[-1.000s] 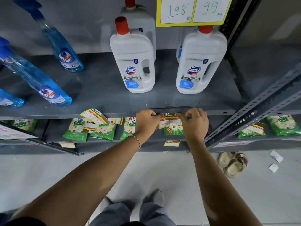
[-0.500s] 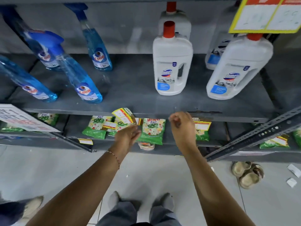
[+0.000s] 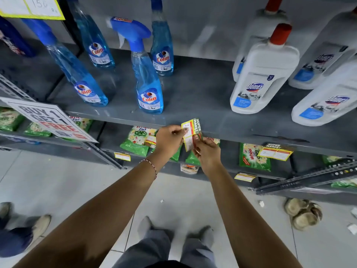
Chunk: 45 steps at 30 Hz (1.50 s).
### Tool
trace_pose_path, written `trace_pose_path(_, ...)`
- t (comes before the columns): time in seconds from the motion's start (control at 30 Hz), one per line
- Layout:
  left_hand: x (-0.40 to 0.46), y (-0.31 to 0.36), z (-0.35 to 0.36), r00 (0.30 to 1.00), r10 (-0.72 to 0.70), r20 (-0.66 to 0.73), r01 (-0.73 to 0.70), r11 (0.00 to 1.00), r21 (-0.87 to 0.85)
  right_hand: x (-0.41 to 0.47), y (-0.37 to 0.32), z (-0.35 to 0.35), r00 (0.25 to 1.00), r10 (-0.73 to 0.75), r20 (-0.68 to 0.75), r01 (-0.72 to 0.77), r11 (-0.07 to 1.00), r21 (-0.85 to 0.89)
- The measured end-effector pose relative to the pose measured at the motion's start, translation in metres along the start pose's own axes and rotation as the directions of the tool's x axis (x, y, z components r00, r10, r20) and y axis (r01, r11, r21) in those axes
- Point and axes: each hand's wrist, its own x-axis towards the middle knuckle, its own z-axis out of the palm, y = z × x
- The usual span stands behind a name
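Tag [image 3: 190, 141] digits blurred, partly under L hand [image 3: 169, 139]

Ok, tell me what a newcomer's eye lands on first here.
First the price tag, pinched between the left hand and the right hand in front of the grey shelf at centre. Then the blue Colin spray bottles standing on that shelf at upper left and the white Domex bottles at upper right. The BUY 1 GET 1 FREE sign juts out at the left.

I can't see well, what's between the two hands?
A yellow-green Super Market price tag, pinched by the left hand and the right hand, seen in the head view.
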Motion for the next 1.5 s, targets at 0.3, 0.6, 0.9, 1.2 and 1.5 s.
trace_pose_path(0.3, -0.009, -0.021, -0.049, 0.986, -0.077, 0.145, 0.110, 0.967, -0.230, -0.020, -0.002, 0.013, 0.924, -0.361, 0.128, 0.380, 0.821, -0.426)
trace_pose_path(0.6, 0.026, -0.076, -0.161, 0.996, -0.066, -0.065, 0.055, 0.986, -0.160, -0.019, 0.037, 0.135, 0.793, -0.479, 0.376, 0.586, 0.432, -0.686)
trace_pose_path(0.9, 0.060, -0.103, -0.221, 0.985, 0.041, -0.166, -0.019, 0.991, 0.132, 0.002, 0.070, 0.213, 0.614, -0.670, 0.417, 0.567, 0.008, -0.824)
trace_pose_path(1.2, 0.080, -0.099, -0.221, 0.981, 0.033, -0.193, -0.004, 0.989, 0.146, 0.007, 0.072, 0.229, 0.587, -0.744, 0.319, 0.494, 0.018, -0.869)
trace_pose_path(1.5, 0.089, -0.100, -0.221, 0.983, -0.078, -0.165, 0.093, 0.992, 0.084, 0.010, 0.060, 0.221, 0.555, -0.751, 0.358, 0.509, -0.033, -0.860)
